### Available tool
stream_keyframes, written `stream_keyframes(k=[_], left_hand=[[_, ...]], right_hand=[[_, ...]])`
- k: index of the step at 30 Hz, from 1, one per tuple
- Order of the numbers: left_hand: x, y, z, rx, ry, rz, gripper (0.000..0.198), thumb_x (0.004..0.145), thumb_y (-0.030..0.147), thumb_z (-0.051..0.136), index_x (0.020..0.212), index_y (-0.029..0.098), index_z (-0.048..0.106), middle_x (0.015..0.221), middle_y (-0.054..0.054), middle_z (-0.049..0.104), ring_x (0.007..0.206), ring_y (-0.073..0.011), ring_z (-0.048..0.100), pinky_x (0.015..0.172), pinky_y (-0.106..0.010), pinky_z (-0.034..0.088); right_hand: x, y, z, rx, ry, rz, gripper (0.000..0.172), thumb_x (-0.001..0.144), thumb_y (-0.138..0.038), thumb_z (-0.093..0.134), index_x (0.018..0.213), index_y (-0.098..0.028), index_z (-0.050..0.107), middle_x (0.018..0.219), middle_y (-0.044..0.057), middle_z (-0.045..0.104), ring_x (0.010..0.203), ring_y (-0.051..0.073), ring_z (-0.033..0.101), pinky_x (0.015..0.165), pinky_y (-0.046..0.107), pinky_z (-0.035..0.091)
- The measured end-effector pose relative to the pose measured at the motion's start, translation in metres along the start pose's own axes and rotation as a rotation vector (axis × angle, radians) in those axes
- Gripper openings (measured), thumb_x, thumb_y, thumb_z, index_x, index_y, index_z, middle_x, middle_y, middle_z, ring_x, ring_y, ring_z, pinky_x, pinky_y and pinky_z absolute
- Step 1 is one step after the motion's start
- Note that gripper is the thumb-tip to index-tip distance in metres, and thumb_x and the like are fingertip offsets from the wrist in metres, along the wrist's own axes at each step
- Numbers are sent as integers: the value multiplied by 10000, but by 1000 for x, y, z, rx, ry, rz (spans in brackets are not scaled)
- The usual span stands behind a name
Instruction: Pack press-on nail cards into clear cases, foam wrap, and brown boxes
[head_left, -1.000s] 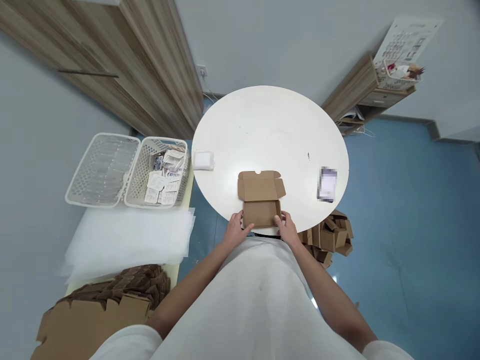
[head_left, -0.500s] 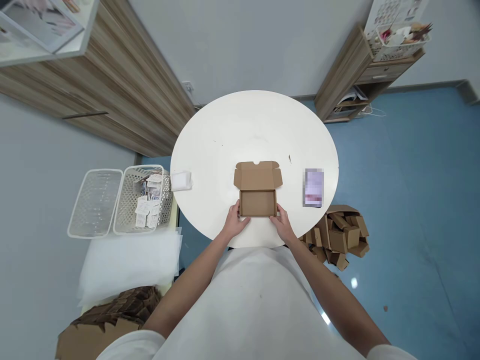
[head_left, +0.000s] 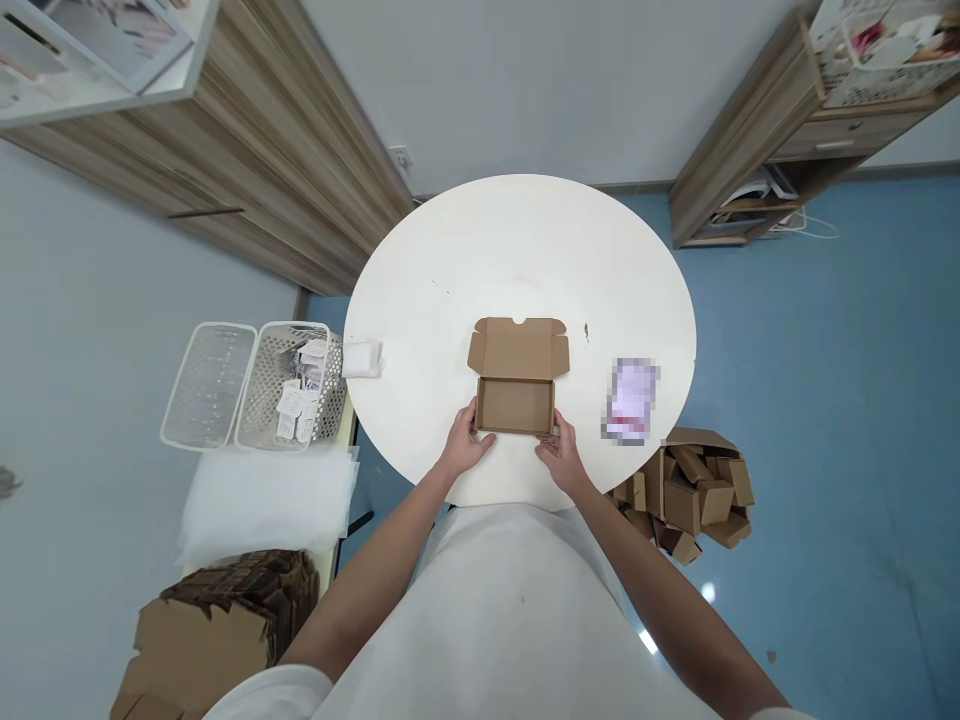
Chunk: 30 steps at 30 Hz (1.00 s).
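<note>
Cardboard box [head_left: 517, 372] lies at the centre of the frame on the oval white desk [head_left: 517, 245], lid folded back with its side flaps spread, the rectangular tray showing its plain brown floor. The left hand [head_left: 465, 443] sets its fingers against the tray's left wall, thumb spread toward the front edge; the right hand [head_left: 562, 452] curls its fingers at the right front corner. Whether either grips firmly cannot be told.

At the left, a white perforated basket [head_left: 250, 415] holds printed slips and small packets. At the lower right, a brown carton [head_left: 701, 438] is heaped with small angular cardboard boxes [head_left: 682, 505]. A soft white packet [head_left: 362, 358] rests at the desk's left edge; translucent sheets [head_left: 270, 500] and ragged-edged flat cardboard [head_left: 199, 645] are piled at the lower left.
</note>
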<state>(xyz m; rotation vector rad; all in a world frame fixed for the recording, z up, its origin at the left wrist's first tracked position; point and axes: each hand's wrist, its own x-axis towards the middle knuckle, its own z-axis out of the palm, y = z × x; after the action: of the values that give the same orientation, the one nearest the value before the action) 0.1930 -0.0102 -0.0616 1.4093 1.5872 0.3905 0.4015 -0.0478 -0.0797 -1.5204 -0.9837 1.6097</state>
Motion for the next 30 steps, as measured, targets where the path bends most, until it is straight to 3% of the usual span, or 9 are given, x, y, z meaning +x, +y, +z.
stream_keyframes(k=[10, 15, 18, 21, 23, 26, 28, 30], left_hand=[[-3, -8, 6, -35, 22, -8, 900, 698, 253, 595, 1382, 247, 11, 1217, -106, 381, 1050, -209, 453, 815, -365, 440], [-7, -19, 4, -116, -10, 62, 887, 713, 296, 598, 1376, 252, 11, 1275, -117, 330, 1076, -199, 423, 827, -352, 429], [-12, -28, -5, -153, -52, 79, 881, 721, 305, 596, 1372, 276, 3, 1290, -114, 329, 1083, -199, 418, 812, -354, 431], [-21, -42, -29, -166, -56, 73, 786, 751, 334, 565, 1364, 282, 75, 1280, -108, 353, 1078, -201, 429, 793, -349, 437], [-24, -56, -55, -154, 0, 64, 648, 780, 359, 524, 1333, 272, 197, 1251, -99, 385, 1068, -198, 440, 794, -339, 439], [-22, -79, -105, -110, 215, 20, 466, 814, 376, 461, 1243, 229, 351, 1209, -98, 409, 1068, -194, 443, 835, -331, 430], [-13, -94, -138, -93, 377, -82, 438, 824, 378, 437, 1221, 208, 367, 1222, -109, 384, 1080, -196, 438, 851, -327, 427], [0, -106, -166, -118, 432, -200, 471, 815, 383, 452, 1233, 189, 354, 1241, -126, 364, 1083, -205, 441, 848, -325, 430]], right_hand=[[0, 13, 4, -27, 81, -12, 806, 698, -316, 569, 1358, -306, 107, 1243, 79, 257, 971, 179, 504, 888, 401, 436], [-8, 10, 16, -27, 297, 28, 744, 698, -369, 558, 1327, -268, 174, 1220, 86, 307, 821, 136, 517, 787, 341, 475], [-19, 12, 32, 1, 471, 82, 652, 706, -384, 548, 1268, -257, 245, 1064, 51, 414, 732, 115, 504, 718, 298, 475], [-32, 15, 59, 87, 581, 161, 430, 728, -402, 512, 1103, -241, 376, 757, -27, 441, 577, 98, 456, 583, 258, 448], [-38, 13, 83, 118, 552, 199, 281, 733, -425, 493, 930, -231, 449, 630, -60, 393, 489, 88, 398, 500, 240, 400], [-31, -1, 127, 44, 315, 223, 246, 708, -457, 526, 752, -216, 498, 559, -64, 402, 468, 90, 388, 479, 239, 364], [-13, -18, 158, -44, 95, 225, 256, 701, -454, 548, 770, -208, 545, 581, -47, 460, 519, 102, 436, 524, 251, 389], [14, -37, 188, -128, 15, 203, 265, 678, -433, 579, 811, -204, 575, 653, -22, 517, 613, 122, 492, 590, 267, 422]])
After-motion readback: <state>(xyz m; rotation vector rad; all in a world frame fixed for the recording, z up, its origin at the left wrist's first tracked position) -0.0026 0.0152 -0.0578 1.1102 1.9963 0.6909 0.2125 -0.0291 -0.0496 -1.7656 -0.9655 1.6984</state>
